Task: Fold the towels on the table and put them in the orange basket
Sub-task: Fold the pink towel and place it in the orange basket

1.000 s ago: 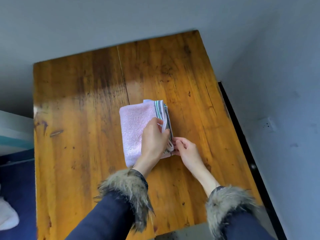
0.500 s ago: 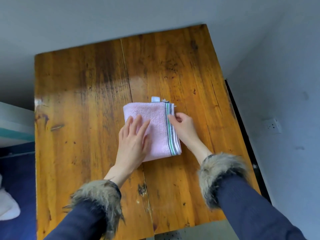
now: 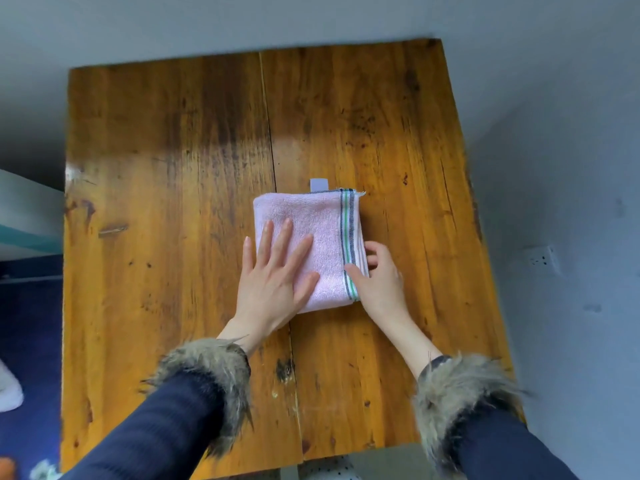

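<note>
A pink towel (image 3: 311,223) lies folded into a small square near the middle of the wooden table (image 3: 173,202). Dark and green stripes run along its right edge, and a small grey tag sticks out at its far edge. My left hand (image 3: 273,282) lies flat on the towel's near left part with fingers spread and straight. My right hand (image 3: 379,277) is at the towel's right edge, thumb on top of the striped border and fingers curled against the side. A sliver of orange (image 3: 7,467) shows at the bottom left corner; I cannot tell whether it is the basket.
Grey walls stand behind and to the right of the table, with a socket (image 3: 542,259) low on the right wall. A dark blue floor (image 3: 31,323) and a white object (image 3: 8,393) lie to the left. A pale blue and white shelf edge (image 3: 27,216) is at left.
My left hand went from gripping the striped edge to lying flat on the towel's left part. My right hand slid back along the right edge toward me. The towel now lies flat and square.
</note>
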A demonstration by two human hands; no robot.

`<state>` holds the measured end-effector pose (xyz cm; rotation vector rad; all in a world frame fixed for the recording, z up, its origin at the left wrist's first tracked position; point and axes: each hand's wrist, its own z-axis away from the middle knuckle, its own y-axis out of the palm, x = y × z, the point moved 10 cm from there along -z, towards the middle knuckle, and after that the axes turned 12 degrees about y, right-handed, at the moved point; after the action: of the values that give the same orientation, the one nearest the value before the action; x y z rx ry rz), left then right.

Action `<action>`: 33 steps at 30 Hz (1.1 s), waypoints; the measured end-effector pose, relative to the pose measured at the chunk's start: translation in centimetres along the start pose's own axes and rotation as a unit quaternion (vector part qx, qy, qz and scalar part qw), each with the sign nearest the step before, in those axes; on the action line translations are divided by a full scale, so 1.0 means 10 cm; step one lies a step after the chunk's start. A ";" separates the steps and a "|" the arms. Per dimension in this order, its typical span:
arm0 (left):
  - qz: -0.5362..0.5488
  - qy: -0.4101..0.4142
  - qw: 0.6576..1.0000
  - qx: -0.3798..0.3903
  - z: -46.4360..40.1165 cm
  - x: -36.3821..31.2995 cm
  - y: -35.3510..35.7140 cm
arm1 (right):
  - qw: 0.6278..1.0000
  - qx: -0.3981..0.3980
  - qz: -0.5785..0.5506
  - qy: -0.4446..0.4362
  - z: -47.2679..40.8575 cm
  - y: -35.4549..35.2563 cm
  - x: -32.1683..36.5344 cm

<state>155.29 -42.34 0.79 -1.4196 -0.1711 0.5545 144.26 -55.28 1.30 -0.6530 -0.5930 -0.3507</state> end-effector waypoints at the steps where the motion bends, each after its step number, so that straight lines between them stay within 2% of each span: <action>1: 0.006 -0.002 1.000 -0.002 0.00 0.00 0.00 | 1.000 -0.007 0.009 0.003 0.07 -0.01 -0.08; 5: 0.010 -0.006 1.000 0.000 0.01 -0.01 -0.01 | 0.995 -0.037 0.089 -0.023 0.15 0.00 -0.20; 7: 0.013 -0.008 1.000 -0.002 0.00 -0.03 -0.05 | 0.978 -0.098 0.164 -0.081 0.16 -0.06 -0.09; 9: 0.033 -0.003 0.999 -0.009 -0.02 -0.06 -0.09 | 0.949 -0.155 0.213 -0.175 0.20 -0.04 0.17; 12: 0.082 0.027 0.996 -0.033 -0.07 -0.12 -0.17 | 0.899 -0.160 0.278 -0.299 0.18 0.23 0.48; 15: 0.082 0.023 0.995 -0.059 -0.22 -0.03 -0.24 | 0.884 -0.152 0.308 -0.317 -0.03 0.43 0.58; 22: 0.015 0.013 0.997 -0.077 -0.39 0.09 -0.12 | 0.889 -0.104 0.321 -0.310 -0.32 0.52 0.43; 26: 0.008 0.010 0.998 -0.061 -0.41 0.10 -0.08 | 0.890 -0.089 0.330 -0.301 -0.34 0.54 0.43; 30: 0.076 0.020 0.996 -0.046 -0.36 0.09 -0.13 | 0.907 -0.059 0.295 -0.296 -0.26 0.47 0.46; 33: 0.178 -0.010 0.976 -0.129 -0.16 0.19 -0.32 | 0.953 -0.095 0.149 -0.246 -0.13 0.10 0.46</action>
<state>158.47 -43.08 3.23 -1.7119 -0.0012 0.8650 148.88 -55.90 2.86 -1.0157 -0.9276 0.0482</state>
